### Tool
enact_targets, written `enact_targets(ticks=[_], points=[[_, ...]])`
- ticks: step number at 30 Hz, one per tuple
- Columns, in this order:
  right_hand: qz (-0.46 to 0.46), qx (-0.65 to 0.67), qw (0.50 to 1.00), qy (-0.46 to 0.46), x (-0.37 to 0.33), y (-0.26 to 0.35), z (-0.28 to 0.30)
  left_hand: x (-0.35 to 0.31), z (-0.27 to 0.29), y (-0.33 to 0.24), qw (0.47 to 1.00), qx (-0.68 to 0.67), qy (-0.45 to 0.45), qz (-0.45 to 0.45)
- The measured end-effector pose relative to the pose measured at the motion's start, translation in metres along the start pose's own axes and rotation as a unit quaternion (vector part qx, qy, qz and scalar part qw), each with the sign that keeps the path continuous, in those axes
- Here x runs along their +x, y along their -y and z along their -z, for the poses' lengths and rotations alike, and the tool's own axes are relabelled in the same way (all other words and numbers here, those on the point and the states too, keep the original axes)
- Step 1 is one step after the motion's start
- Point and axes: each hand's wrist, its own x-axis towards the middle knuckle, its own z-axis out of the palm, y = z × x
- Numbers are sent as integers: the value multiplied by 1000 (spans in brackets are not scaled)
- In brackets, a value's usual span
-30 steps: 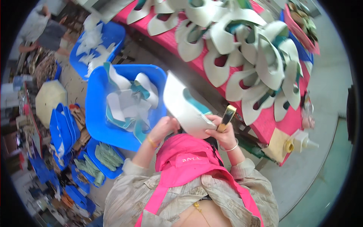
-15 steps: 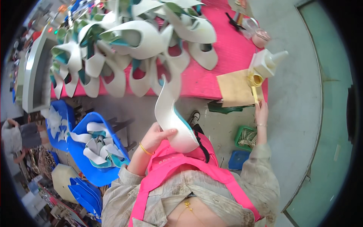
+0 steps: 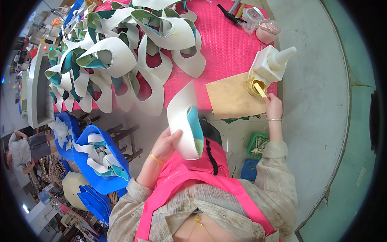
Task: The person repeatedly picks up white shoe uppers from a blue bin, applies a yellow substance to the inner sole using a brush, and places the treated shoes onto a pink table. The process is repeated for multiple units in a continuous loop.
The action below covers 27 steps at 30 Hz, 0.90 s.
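My left hand [image 3: 165,144] grips a white shoe upper [image 3: 181,125] by its lower left side, in front of my pink apron. Teal and pale green lining shows along the upper's right edge. Over at the table's right corner, my right hand [image 3: 274,107] is closed on the handle of a pale yellow brush or spatula [image 3: 260,89]. The tool's far end is inside the mouth of a small yellow-stained glue jar [image 3: 254,85]. Beneath the jar lies a tan sheet of paper [image 3: 229,97]. Just behind it stands a white plastic bottle with a cone nozzle [image 3: 271,62].
Many white shoe uppers [image 3: 109,56] cover the left of the pink table [image 3: 225,48]. Blue tubs [image 3: 96,183] with more pieces stand below left. A pink lidded pot [image 3: 267,31] and a black-headed hammer [image 3: 229,15] lie far right. A green basket [image 3: 258,145] is on the floor.
The shoe upper in my left hand has turned to show more of its lining. The tool in my right hand is now tilted into the jar. The view has shifted slightly.
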Motion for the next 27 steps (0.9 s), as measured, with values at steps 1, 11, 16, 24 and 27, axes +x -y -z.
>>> enact_targets(ticks=[1,11,16,24,27], points=[[23,-1,1000,-10,-2,1,10,8,-6,4,1000,-13,1,-1],[46,51,998,-6,-33,-2,12,82,10,15,972,-218,-40,78],[53,334,931,137,-74,89,-10,91,59,30,971,-232,4,59],[74,82,994,10,-60,153,-89,100,75,32,972,-230,-35,34],[138,132,981,18,-59,169,-91,100,79,32,984,-159,-46,60]])
